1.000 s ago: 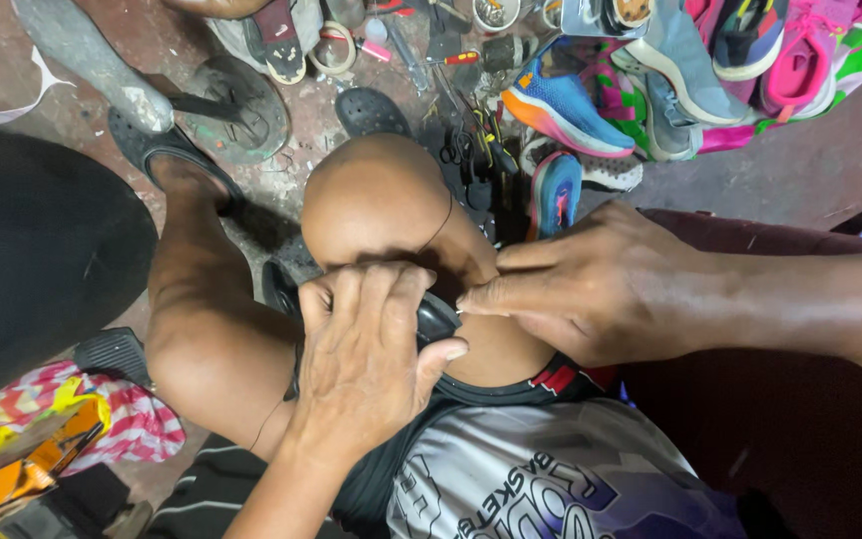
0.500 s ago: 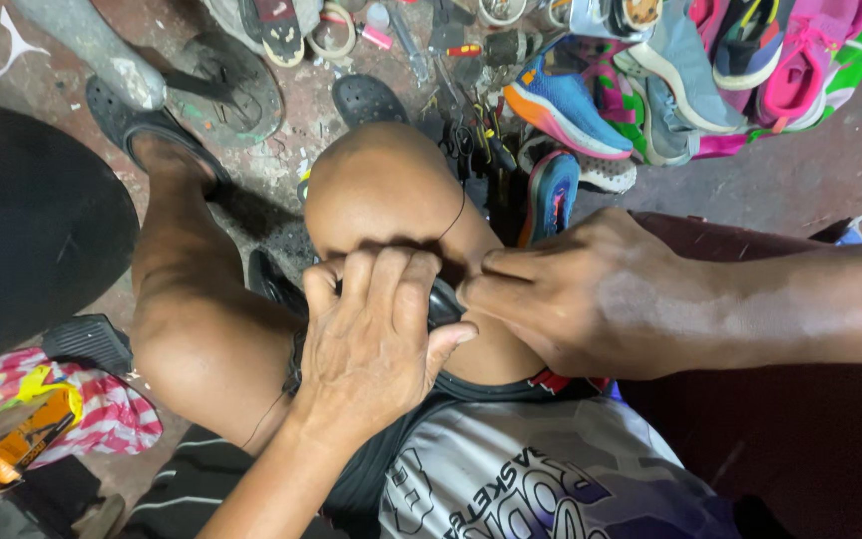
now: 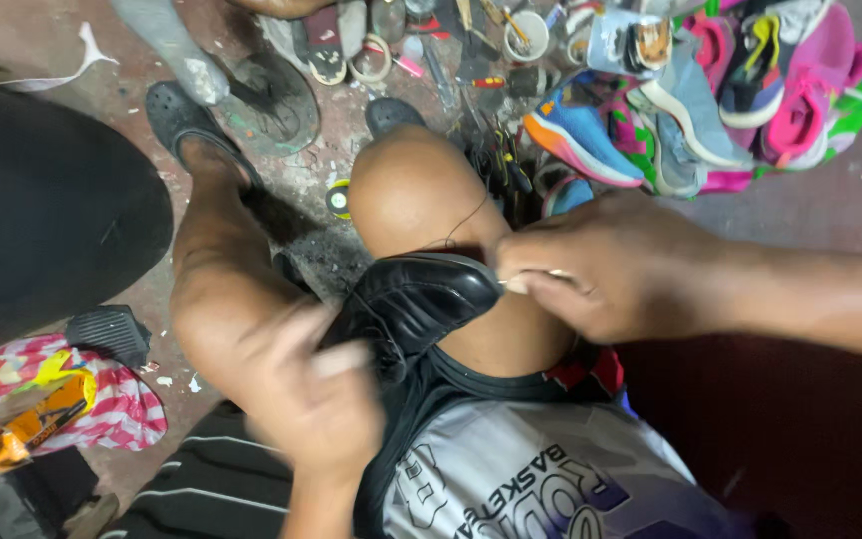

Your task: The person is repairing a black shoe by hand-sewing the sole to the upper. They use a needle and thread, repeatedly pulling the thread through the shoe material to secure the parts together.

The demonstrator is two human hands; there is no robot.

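Pinching a thin thread [image 3: 466, 222] at the toe of the black shoe [image 3: 413, 297], your right hand [image 3: 616, 268] is closing its fingertips tight. Your left hand [image 3: 313, 389] is blurring beside the shoe's heel, fingers spread, gripping nothing visible. You are resting the shoe across your right knee [image 3: 416, 190]. Beyond it, colourful sneakers [image 3: 690, 90] and small tools [image 3: 491, 75] are lying on the floor [image 3: 142, 50].

Stained concrete floor [image 3: 301, 240], colourful sneakers [image 3: 710, 90], scattered tools [image 3: 481, 60].
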